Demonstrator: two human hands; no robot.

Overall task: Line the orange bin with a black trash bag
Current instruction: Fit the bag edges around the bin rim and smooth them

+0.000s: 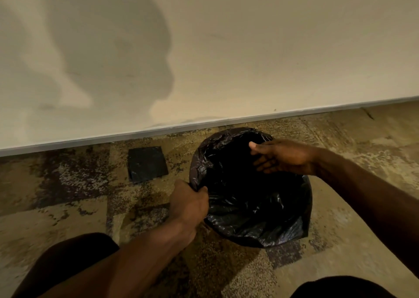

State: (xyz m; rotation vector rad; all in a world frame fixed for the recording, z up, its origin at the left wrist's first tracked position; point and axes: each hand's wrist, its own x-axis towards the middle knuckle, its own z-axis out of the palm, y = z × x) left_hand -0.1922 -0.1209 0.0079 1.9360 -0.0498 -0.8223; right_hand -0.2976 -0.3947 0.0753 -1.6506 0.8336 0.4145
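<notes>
Already the black trash bag [254, 198] is draping over the bin by the floor's wall edge, hiding any orange. The left hand [190, 203] is pinching its near-left hem in a closed grip; the right hand [283, 156] is reaching inside, fingers spread. Smoothing remains.

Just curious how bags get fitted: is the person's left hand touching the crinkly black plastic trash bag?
Touching. The head view shows the left hand fisted around a bunched edge of the black plastic trash bag, plastic gathered between its fingers.
</notes>
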